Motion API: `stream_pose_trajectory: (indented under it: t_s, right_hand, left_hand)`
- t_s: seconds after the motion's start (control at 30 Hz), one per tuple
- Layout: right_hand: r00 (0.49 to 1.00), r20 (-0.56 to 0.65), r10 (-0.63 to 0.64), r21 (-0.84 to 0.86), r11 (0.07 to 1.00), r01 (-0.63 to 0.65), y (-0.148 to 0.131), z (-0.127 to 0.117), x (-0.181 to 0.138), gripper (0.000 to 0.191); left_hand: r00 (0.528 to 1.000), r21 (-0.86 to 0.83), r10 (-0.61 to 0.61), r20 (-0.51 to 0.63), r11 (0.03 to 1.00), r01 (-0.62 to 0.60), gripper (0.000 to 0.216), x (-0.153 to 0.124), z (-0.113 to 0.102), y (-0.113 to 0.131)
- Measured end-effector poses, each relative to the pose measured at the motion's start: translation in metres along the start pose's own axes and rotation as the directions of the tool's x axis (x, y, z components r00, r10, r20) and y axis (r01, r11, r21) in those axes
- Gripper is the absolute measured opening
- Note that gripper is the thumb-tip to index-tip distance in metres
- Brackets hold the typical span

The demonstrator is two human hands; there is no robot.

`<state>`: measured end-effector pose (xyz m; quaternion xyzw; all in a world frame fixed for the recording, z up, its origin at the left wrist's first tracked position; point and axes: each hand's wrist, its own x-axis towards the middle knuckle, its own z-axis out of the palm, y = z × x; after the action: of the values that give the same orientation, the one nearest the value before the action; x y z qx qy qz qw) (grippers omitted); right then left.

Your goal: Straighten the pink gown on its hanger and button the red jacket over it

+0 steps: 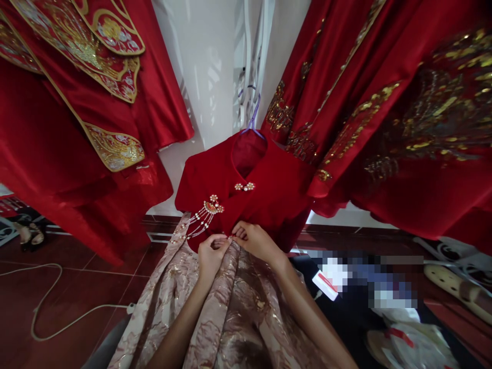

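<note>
A dress with a red velvet bodice [215, 169] and a pinkish, gold-patterned skirt [238, 323] hangs from a purple hanger [252, 118]. At its waist, my left hand [210, 253] pinches the cloth where bodice and skirt meet. My right hand [257, 241] closes on the same spot from the other side, fingertips almost touching the left ones. Whatever small part lies between the fingertips is too hidden to make out. A beaded tassel brooch [212, 206] sits on the bodice to the left, and a pearl frog fastener [245, 187] is below the collar.
Red embroidered garments [161, 102] hang at left, and sequined red ones [346, 128] at right. A pale cable [57, 302] runs over the tiled floor. Right of the skirt, a dark surface holds a white-and-red card [325, 285] and a clear plastic bag [418, 343]. Shoes [31, 236] stand far left.
</note>
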<state>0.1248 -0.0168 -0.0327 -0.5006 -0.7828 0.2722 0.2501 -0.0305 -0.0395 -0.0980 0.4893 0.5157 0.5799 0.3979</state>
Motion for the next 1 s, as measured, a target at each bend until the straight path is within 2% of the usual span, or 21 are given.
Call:
stream_pose_trajectory:
  t_s: [0.27, 0.4, 0.5, 0.63, 0.73, 0.93, 1.0]
  right_hand:
    - [1.000, -0.008, 0.009, -0.023, 1.000, -0.010, -0.005, -0.001, -0.002, 0.014]
    - [1.000, 0.012, 0.014, -0.004, 1.000, -0.014, -0.004, -0.010, -0.005, 0.014]
    - [0.999, 0.027, 0.020, 0.031, 0.999, -0.020, -0.001, -0.018, -0.008, 0.014]
    - [0.999, 0.046, 0.023, 0.066, 0.997, -0.026, 0.003, -0.027, -0.009, 0.014]
    - [0.999, 0.042, 0.024, 0.086, 0.996, -0.027, 0.005, -0.029, -0.009, 0.015]
    - [0.999, 0.052, -0.013, 0.115, 0.993, 0.007, 0.005, -0.026, -0.009, 0.014]
    - [0.998, 0.054, -0.025, 0.126, 0.992, 0.018, 0.004, -0.025, -0.009, 0.015]
  left_hand:
    - [0.999, -0.004, -0.006, 0.041, 1.000, 0.006, 0.026, -0.003, -0.002, 0.005]
    - [0.995, -0.130, 0.034, 0.098, 0.991, -0.021, 0.039, 0.002, -0.002, 0.013]
    - [0.998, -0.246, 0.009, 0.067, 0.969, 0.008, 0.046, 0.019, 0.000, 0.021]
    - [0.997, -0.416, -0.076, 0.032, 0.906, 0.082, 0.048, 0.047, 0.008, 0.036]
    - [0.992, -0.518, -0.118, 0.043, 0.847, 0.123, 0.043, 0.057, 0.012, 0.046]
    - [0.953, -0.633, -0.218, 0.212, 0.712, 0.304, 0.028, 0.059, 0.008, 0.053]
    - [0.942, -0.657, -0.254, 0.219, 0.676, 0.335, 0.025, 0.060, 0.006, 0.055]
